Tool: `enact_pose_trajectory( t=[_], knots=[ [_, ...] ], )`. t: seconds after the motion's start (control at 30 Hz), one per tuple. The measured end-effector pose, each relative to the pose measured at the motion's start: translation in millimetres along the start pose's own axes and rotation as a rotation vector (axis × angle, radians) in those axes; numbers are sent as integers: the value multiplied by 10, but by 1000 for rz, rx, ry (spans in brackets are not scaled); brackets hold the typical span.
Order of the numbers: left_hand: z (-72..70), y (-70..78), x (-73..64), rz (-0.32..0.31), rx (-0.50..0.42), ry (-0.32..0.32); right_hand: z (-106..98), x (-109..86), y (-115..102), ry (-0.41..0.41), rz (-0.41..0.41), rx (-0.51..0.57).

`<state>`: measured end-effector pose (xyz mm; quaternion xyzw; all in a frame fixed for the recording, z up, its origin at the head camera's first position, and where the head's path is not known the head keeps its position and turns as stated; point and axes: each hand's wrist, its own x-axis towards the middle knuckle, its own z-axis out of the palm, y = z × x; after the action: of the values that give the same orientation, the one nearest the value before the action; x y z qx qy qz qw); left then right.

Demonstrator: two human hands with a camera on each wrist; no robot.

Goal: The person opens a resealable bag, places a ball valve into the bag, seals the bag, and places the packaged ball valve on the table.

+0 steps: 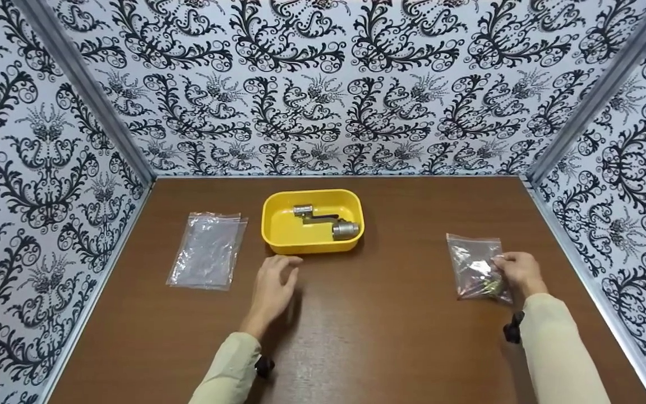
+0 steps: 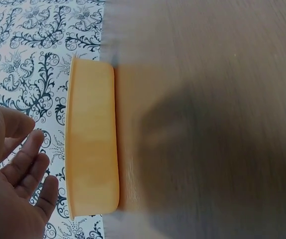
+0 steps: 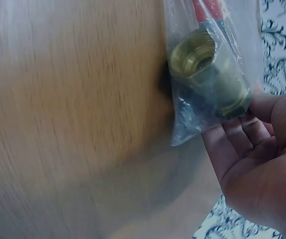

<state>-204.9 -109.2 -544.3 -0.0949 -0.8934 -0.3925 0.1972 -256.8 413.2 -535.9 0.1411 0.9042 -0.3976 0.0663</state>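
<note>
My right hand pinches the side of a clear zip bag at the right of the table. Inside the bag is a brass ball valve with a threaded opening, and part of a red handle shows above it. My left hand hovers in front of a yellow tray, fingers relaxed and slightly bent, holding nothing. In the tray lie metal valves, a larger one with a dark lever and a smaller one behind it.
A pile of flat, clear zip bags lies on the brown table to the left of the tray. Patterned walls with grey metal edging enclose the table at the back and on both sides.
</note>
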Motion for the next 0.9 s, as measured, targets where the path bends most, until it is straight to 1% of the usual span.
enact_pose_trajectory(
  t=[0.07,0.2,0.3,0.5,0.6,0.73,0.83,0.9],
  knots=[
    [1,0,-1,8,0,1,-53,10,51,10,24,6],
    [-4,-7,-4,12,3,1,-135,27,101,49,37,-77],
    [-5,-13,-14,9,6,-4,-134,39,104,83,25,-141],
    [-5,-15,-23,18,7,-17,-45,34,104,173,6,-140],
    [-9,-17,-25,14,5,-21,-31,14,111,193,37,-133],
    [-22,-31,-28,1,1,-23,-42,4,96,222,92,-94],
    [-40,-52,-31,-3,8,-25,-56,6,55,267,100,-70],
    [-58,-70,-34,-7,14,-24,-55,12,12,296,86,-61]
  ],
)
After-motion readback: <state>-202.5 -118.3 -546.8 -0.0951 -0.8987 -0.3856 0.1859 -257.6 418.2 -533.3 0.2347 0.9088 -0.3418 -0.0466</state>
